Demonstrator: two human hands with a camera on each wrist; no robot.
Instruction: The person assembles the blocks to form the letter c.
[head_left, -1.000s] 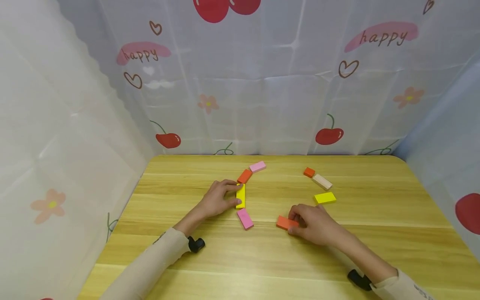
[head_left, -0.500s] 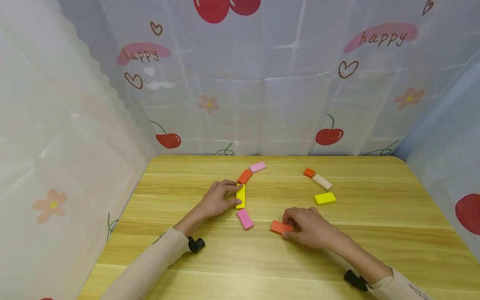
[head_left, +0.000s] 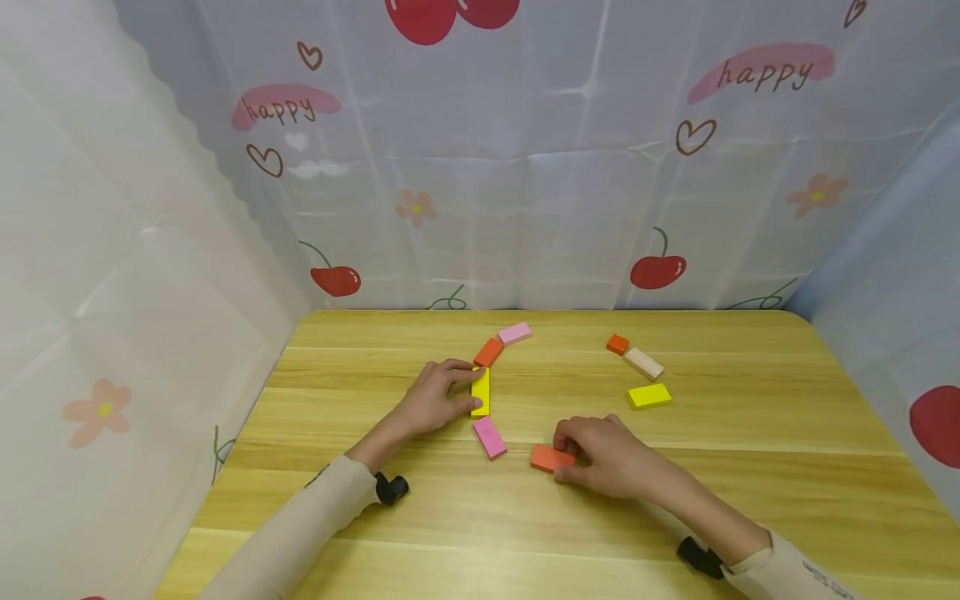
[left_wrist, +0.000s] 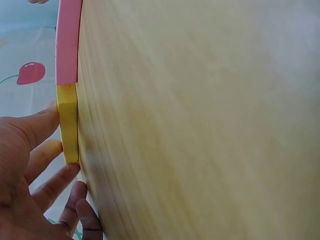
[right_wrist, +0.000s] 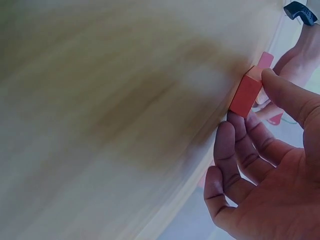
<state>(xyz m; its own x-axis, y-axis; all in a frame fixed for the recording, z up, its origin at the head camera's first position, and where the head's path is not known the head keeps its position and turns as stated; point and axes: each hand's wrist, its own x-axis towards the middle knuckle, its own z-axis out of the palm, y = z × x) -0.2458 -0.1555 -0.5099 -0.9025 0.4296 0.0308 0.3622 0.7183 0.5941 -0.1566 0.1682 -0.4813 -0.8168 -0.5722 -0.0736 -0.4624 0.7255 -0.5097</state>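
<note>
My left hand (head_left: pixel 435 397) pinches a yellow block (head_left: pixel 481 392) lying flat on the table, thumb at its near end and a finger at its far end. An orange-red block (head_left: pixel 489 352) adjoins its far end, followed by a light pink block (head_left: pixel 514 334). Slanting off its near end is a darker pink block (head_left: pixel 490 438). Between thumb and fingers, my right hand (head_left: pixel 611 458) holds an orange block (head_left: pixel 550 458) low over the wood, a short gap right of the darker pink one. In the right wrist view the orange block (right_wrist: pixel 246 92) shows at the fingertips.
On the right side, a small orange block (head_left: pixel 617 344), a pale wooden block (head_left: pixel 643 363) and a yellow block (head_left: pixel 649 396) form a loose curve. The wooden table (head_left: pixel 420 533) meets a printed curtain (head_left: pixel 525 225) along its back edge.
My right hand has slid leftward and slightly nearer with the orange block, closer to the darker pink block. The left hand and the other blocks have stayed where they were.
</note>
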